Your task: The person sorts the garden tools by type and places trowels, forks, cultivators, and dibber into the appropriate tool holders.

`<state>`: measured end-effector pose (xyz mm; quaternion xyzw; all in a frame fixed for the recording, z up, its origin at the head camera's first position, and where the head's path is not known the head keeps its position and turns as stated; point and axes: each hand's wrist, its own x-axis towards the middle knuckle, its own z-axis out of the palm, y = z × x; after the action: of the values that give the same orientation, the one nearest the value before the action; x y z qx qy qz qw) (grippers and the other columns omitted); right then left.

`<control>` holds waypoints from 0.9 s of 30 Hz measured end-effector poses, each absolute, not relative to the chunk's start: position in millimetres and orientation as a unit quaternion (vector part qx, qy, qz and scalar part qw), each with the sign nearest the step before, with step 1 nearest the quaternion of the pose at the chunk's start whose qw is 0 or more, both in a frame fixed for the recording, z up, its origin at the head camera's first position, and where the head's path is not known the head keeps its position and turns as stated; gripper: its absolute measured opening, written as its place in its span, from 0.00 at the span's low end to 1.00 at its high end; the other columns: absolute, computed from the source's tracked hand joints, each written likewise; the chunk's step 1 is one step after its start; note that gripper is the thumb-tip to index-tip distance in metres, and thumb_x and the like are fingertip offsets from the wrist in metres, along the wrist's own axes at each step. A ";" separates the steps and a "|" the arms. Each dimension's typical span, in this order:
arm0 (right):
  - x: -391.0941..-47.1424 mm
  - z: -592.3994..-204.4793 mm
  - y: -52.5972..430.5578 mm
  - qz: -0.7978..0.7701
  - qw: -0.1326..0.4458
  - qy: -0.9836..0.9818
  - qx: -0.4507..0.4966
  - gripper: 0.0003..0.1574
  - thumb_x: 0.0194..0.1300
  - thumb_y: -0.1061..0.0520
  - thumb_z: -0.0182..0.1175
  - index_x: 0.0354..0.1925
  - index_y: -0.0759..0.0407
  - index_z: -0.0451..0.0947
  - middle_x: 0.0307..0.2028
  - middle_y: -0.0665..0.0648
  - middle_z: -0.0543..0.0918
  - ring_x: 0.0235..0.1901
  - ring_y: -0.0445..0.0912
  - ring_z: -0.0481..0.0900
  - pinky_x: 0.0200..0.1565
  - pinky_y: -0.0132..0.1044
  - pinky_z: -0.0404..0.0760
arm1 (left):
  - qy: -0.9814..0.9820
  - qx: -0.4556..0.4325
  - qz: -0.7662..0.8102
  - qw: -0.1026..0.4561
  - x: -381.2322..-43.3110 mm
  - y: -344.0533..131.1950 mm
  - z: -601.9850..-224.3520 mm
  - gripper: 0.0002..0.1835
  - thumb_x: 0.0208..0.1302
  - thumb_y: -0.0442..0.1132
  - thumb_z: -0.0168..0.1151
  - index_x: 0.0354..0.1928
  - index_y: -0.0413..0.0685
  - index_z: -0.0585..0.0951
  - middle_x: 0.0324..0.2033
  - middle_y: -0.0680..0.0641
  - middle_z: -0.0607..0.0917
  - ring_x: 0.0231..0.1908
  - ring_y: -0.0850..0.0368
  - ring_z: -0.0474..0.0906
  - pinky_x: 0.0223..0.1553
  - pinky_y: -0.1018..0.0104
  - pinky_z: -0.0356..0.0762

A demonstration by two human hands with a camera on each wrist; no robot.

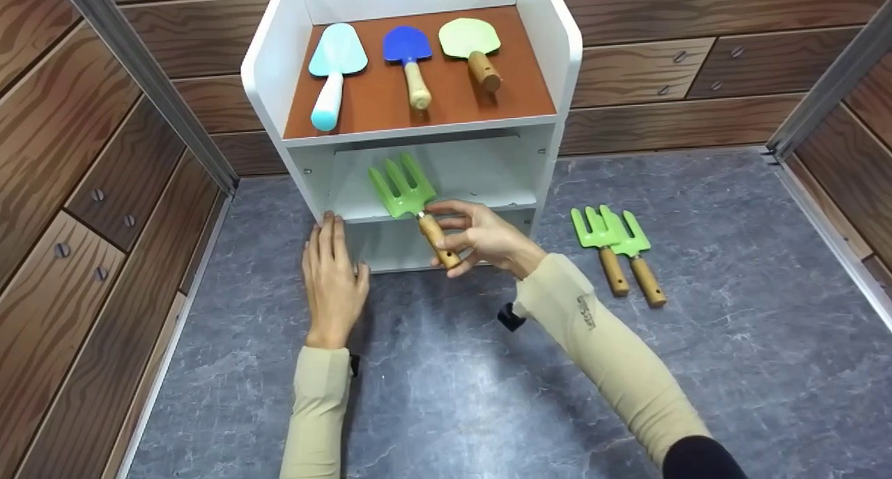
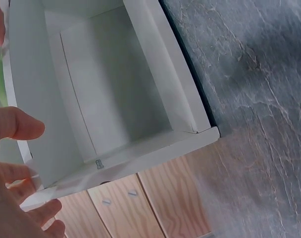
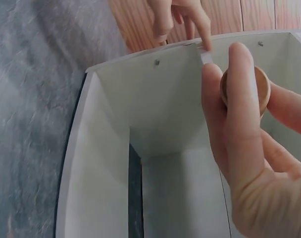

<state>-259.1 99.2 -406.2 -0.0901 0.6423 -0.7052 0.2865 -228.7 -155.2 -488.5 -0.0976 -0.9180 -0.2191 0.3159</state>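
Floor (image 1: 432, 395): grey and marbled, filling the near side, with a wood-patterned wall (image 1: 662, 8) beyond it at the far side.
Shelf unit (image 1: 418, 131): white, standing far and slightly left of centre, with a brown top board (image 1: 376, 104) and a white middle shelf (image 1: 481, 172) below.
Trowels: three side by side on the top board; a light blue trowel (image 1: 337, 50) at left, a dark blue trowel (image 1: 407, 44) between, a pale green trowel (image 1: 469, 38) at right.
Left hand (image 1: 333, 277): grasping nothing, fingers extended, fingertips against the unit's near left edge, perhaps steadying it.
Right hand (image 1: 488, 235): pinching a green garden fork (image 1: 410, 201) by its wooden handle.
Spare forks: a left fork (image 1: 594, 236) and a right fork (image 1: 635, 243) overlap on the floor, right of the unit.
Held fork: tines toward the far left, at the middle shelf; contact is unclear. The step appears to be placing it there. The next move seems to call for easing it in, lowering it flat and letting go.
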 end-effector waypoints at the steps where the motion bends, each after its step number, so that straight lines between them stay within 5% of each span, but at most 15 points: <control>1: -260.2 -404.3 96.5 -0.706 0.287 0.641 -0.088 0.41 0.69 0.72 0.56 0.76 0.57 0.59 0.69 0.65 0.69 0.38 0.59 0.87 0.29 0.42 0.88 | -0.918 -0.097 -0.219 0.316 -228.8 -155.4 -488.4 0.40 0.57 0.31 0.67 0.72 0.30 0.64 0.71 0.33 0.65 0.68 0.30 0.62 0.70 0.34 0.57; 13: -271.3 -387.5 56.6 -0.712 0.291 0.636 -0.058 0.40 0.70 0.71 0.56 0.76 0.56 0.59 0.68 0.64 0.69 0.37 0.55 0.87 0.32 0.42 0.89 | -0.916 -0.098 -0.224 0.319 -228.4 -155.9 -488.5 0.40 0.57 0.30 0.66 0.72 0.31 0.64 0.71 0.34 0.66 0.69 0.31 0.62 0.69 0.35 0.58; 27: -280.6 -376.1 19.2 -0.742 0.256 0.619 -0.010 0.37 0.70 0.72 0.56 0.73 0.66 0.59 0.53 0.71 0.77 0.32 0.52 0.85 0.38 0.40 0.88 | -0.913 -0.104 -0.221 0.328 -229.0 -155.3 -489.1 0.41 0.54 0.28 0.68 0.72 0.31 0.64 0.71 0.34 0.67 0.68 0.31 0.63 0.67 0.33 0.60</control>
<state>-280.6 19.2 -376.1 -0.0104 0.6193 -0.7422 0.2558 -229.0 -155.3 -489.1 -0.1041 -0.9126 -0.2207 0.3281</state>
